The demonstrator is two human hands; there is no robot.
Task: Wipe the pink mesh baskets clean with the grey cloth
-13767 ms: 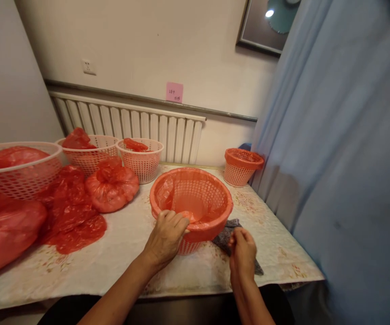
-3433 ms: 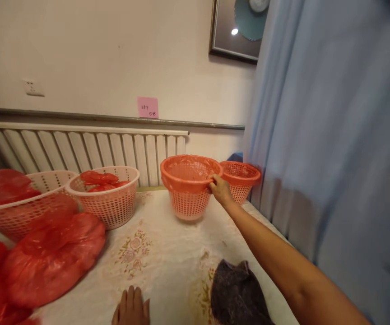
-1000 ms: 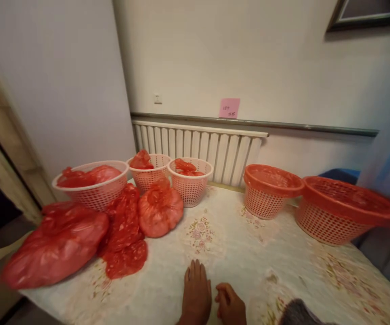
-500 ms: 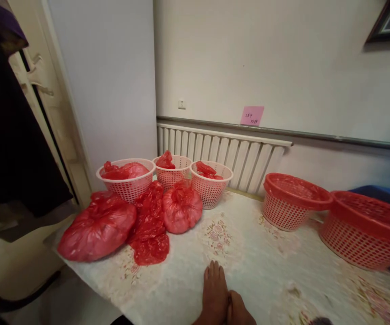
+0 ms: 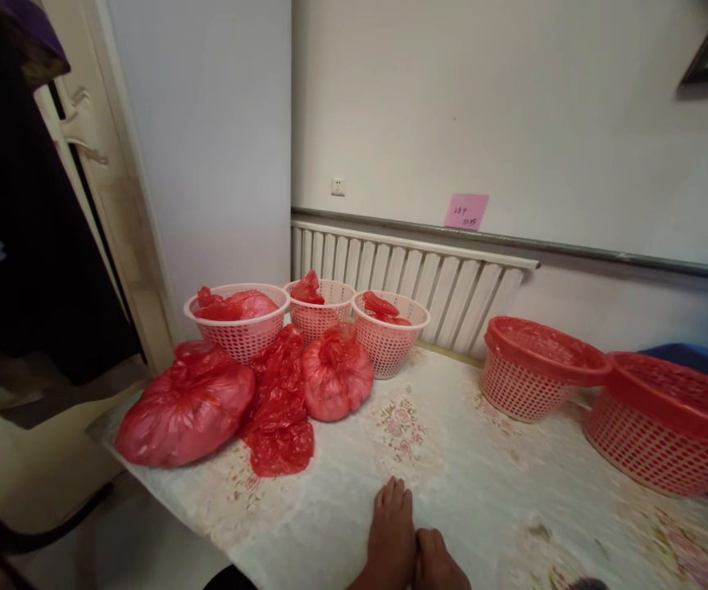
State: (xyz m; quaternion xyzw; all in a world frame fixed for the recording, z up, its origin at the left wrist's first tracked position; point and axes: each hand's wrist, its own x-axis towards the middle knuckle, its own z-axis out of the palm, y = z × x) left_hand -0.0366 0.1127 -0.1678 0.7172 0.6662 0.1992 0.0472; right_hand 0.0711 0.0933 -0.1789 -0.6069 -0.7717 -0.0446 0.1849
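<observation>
The view has swung left, and the whole table is in shot now, floral cloth and all. Far right, the wide orange basket sits at the table's edge, lined in red. Far left, the big red bag lies stuffed and knotted near the corner. Just left of the wide basket stands the smaller orange basket, the one the right hand gripped by the rim seconds ago; it now stands free by the radiator, its liner folded over the rim. Three pale baskets line the far left, each with red plastic inside. In front of them are a round bag and a flat red bag, touching each other.

Both hands have come back to the near edge. The left hand lies flat on the cloth, fingers straight, holding nothing. The right hand touches it, loosely curled, nothing in it that shows. Both are well apart from every basket and bag.
</observation>
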